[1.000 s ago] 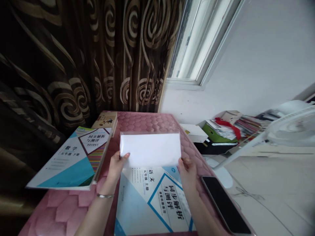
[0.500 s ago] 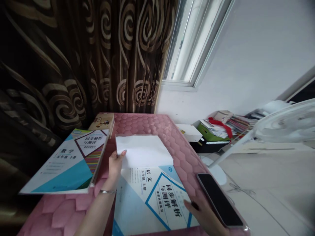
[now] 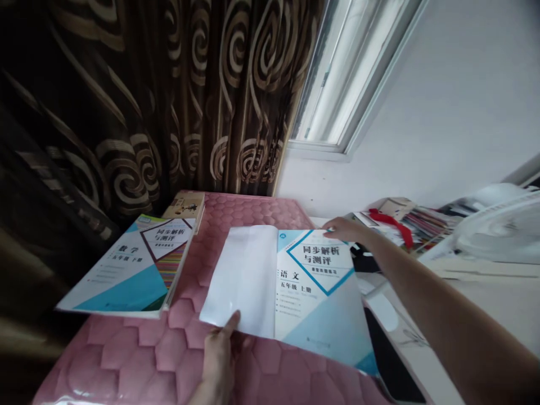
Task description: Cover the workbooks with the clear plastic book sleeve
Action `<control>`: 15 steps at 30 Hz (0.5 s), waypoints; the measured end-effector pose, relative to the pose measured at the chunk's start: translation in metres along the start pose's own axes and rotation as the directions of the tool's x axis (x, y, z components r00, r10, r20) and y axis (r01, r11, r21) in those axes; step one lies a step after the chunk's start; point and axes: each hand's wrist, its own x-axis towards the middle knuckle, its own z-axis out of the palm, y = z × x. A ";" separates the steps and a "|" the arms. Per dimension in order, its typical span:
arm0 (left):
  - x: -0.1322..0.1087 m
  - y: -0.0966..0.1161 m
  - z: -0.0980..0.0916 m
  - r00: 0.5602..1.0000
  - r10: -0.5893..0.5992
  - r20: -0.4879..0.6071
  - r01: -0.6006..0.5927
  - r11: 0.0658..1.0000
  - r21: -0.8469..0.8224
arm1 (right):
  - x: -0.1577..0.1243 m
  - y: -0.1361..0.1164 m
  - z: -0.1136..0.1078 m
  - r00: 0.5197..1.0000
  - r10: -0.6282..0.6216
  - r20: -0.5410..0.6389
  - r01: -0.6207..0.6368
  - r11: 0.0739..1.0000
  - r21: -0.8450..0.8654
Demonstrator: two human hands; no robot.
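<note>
A workbook [image 3: 323, 315] with a blue and white cover lies toward the middle of the pink table, its printed lines now upright to me. A blank white flap [image 3: 242, 275] spreads out from its left side. My left hand [image 3: 221, 346] pinches the flap's lower edge, thumb on top and fingers underneath. At the workbook's top right corner, my right hand [image 3: 343, 228] grips the edge, its fingers partly hidden. Under the workbook's right edge, a black phone [image 3: 392, 360] is partly covered.
To the left lies another workbook [image 3: 122, 275], with a brown-covered book [image 3: 183, 207] behind it. The pink table [image 3: 139, 354] has a quilted hexagon pattern. A patterned curtain [image 3: 202, 101] hangs behind. On the right are a white fan [image 3: 502, 230] and piled papers [image 3: 426, 216].
The workbook has turned counterclockwise, its white flap swinging from the far side to the left. My right hand has moved up to the far corner; my left hand has come nearer.
</note>
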 end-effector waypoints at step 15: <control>0.028 0.050 -0.045 0.987 0.149 -0.060 -0.154 0.985 -0.081 | -0.220 0.014 0.041 0.228 -0.564 0.794 0.838 0.529 0.136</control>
